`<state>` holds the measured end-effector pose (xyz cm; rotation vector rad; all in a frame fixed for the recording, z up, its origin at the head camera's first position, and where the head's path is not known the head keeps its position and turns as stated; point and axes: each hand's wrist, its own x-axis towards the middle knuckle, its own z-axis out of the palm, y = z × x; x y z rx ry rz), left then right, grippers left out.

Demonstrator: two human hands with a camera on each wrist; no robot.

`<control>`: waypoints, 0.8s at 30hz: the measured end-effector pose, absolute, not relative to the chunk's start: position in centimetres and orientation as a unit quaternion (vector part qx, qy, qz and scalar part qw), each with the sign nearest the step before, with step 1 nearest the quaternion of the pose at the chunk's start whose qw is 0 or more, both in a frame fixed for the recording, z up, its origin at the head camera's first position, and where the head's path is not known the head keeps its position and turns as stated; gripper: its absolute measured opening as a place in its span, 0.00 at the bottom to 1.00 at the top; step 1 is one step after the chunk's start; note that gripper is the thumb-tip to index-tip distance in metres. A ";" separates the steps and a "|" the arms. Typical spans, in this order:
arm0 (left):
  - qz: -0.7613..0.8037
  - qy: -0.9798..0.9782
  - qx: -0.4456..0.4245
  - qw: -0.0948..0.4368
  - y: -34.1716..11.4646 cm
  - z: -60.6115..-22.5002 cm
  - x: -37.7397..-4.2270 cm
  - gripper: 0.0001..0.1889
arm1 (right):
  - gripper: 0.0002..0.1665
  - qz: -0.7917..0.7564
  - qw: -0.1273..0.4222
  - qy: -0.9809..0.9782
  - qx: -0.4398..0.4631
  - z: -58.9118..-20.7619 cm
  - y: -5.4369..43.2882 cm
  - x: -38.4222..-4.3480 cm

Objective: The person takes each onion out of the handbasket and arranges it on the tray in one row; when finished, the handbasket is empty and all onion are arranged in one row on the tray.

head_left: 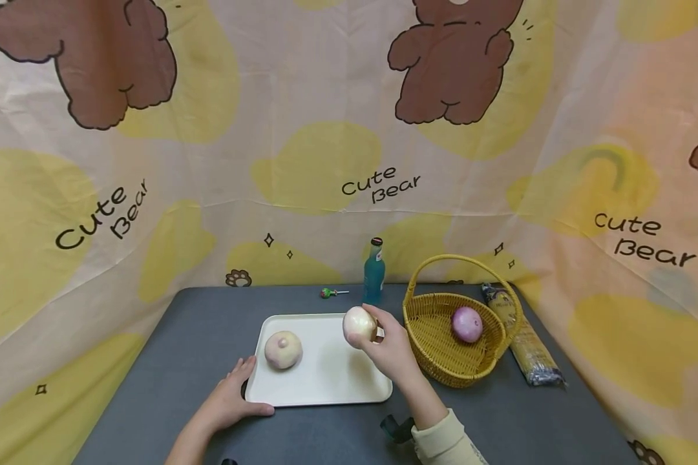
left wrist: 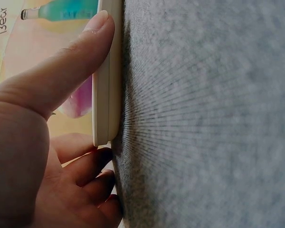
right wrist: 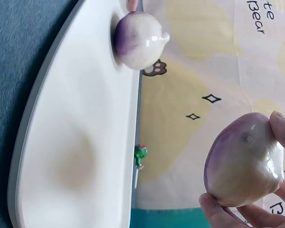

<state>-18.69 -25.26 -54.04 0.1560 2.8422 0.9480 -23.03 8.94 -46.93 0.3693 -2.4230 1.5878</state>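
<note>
As I look in from afar, a printed cloth [head_left: 314, 161] hangs behind the grey worktop [head_left: 151, 394], which gives everything a flat bed. On the right side stands the yellow basket [head_left: 440, 369], its handle arching up, perhaps within easy reach of the right hand [head_left: 393, 349]. Left of it lies the white tray [head_left: 331, 371], squarely before the person. Beyond the basket a long noodle pack [head_left: 532, 352] lies slanted, probably set aside.

At the tray's near left corner I find the left hand [head_left: 231, 395], thumb along the near rim, other fingers spread at the left side; I judge that this steadies the tray. The right hand's fingers grip an onion [head_left: 357, 325] between thumb and fingertips, which suits so round and glossy a thing. It is off the tray, above the right half, its shadow beneath.

Behind, a blue bottle [head_left: 374, 278] stands upright. A second onion [head_left: 283, 350] rests on the tray's left half; a purple onion [head_left: 467, 324] sits inside the basket. Smallest, a lollipop [head_left: 326, 293] lies past the far rim.
</note>
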 end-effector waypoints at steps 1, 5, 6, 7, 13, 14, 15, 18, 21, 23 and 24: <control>0.315 0.945 0.052 0.070 -25.3 -54.0 -18.7 0.65 | 0.39 0.540 0.108 -0.825 0.126 -47.0 8.8 -23.0; 0.316 0.945 0.052 0.071 -25.2 -54.0 -18.7 0.65 | 0.40 0.538 0.095 -0.829 0.123 -47.1 8.1 -23.0; 0.315 0.945 0.052 0.072 -25.2 -54.0 -18.7 0.65 | 0.40 0.538 0.091 -0.829 0.123 -47.1 8.0 -22.9; 0.316 0.944 0.051 0.073 -25.2 -54.0 -18.7 0.65 | 0.40 0.538 0.087 -0.829 0.122 -47.2 7.8 -22.9; 0.315 0.945 0.044 0.078 -25.3 -54.2 -18.8 0.65 | 0.41 0.540 0.067 -0.829 0.128 -47.9 6.6 -23.3; 0.314 0.945 0.042 0.079 -25.3 -54.3 -18.8 0.65 | 0.41 0.539 0.065 -0.829 0.130 -48.1 6.4 -23.4; 0.313 0.945 0.042 0.079 -25.4 -54.4 -18.8 0.65 | 0.41 0.538 0.061 -0.831 0.130 -48.3 6.2 -23.6; 0.313 0.946 0.040 0.080 -25.4 -54.5 -18.8 0.65 | 0.41 0.536 0.052 -0.833 0.131 -48.9 5.6 -23.9; 0.314 0.945 0.038 0.082 -25.4 -54.4 -18.8 0.66 | 0.41 0.536 0.045 -0.833 0.133 -49.5 5.1 -24.1; 0.315 0.945 0.039 0.080 -25.4 -54.4 -18.9 0.65 | 0.41 0.534 0.046 -0.833 0.139 -49.9 4.9 -24.3; 0.315 0.945 0.040 0.080 -25.3 -54.4 -18.8 0.65 | 0.41 0.532 0.045 -0.833 0.141 -50.0 4.7 -24.4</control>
